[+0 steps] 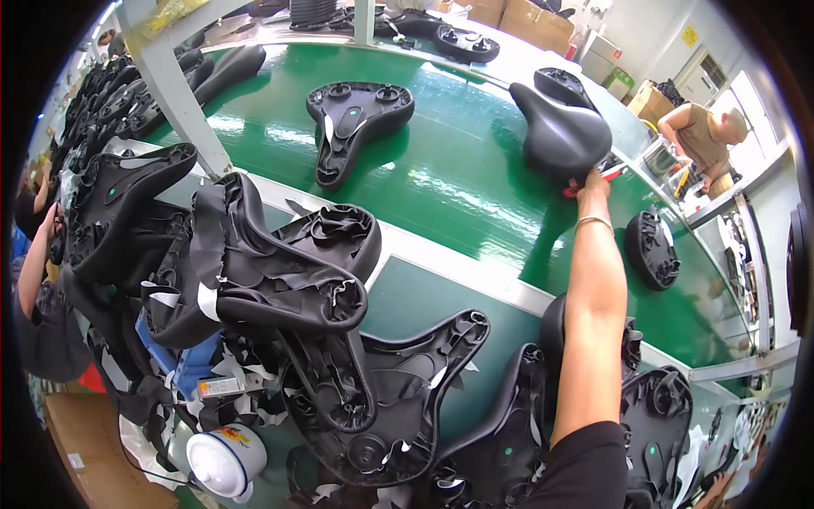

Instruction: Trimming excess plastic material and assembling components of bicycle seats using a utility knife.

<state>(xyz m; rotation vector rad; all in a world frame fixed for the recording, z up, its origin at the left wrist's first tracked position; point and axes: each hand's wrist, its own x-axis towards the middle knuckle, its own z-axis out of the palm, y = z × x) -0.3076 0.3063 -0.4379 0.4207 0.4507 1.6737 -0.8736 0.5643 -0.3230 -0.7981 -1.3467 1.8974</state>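
My right hand (pixel 593 188) reaches far over the green belt, its fingers closed at the wide rear end of a black bicycle saddle (pixel 566 136). The saddle's smooth top faces up and its nose points to the far left. A red-handled tool (pixel 615 171) sticks out on both sides of the same hand; its working end is hidden. Just behind the held saddle lies another saddle (pixel 560 83), partly covered by it. On the belt, an upturned saddle cover (pixel 348 123) shows its hollow underside. My left hand is out of view.
Several upturned saddles (pixel 365 407) crowd the near bench among black scraps. A white lidded mug (pixel 222 462) stands at the lower left. One saddle (pixel 653 246) lies on the belt right of my arm. A white post (pixel 174 93) rises at left; a co-worker (pixel 708 140) sits at far right.
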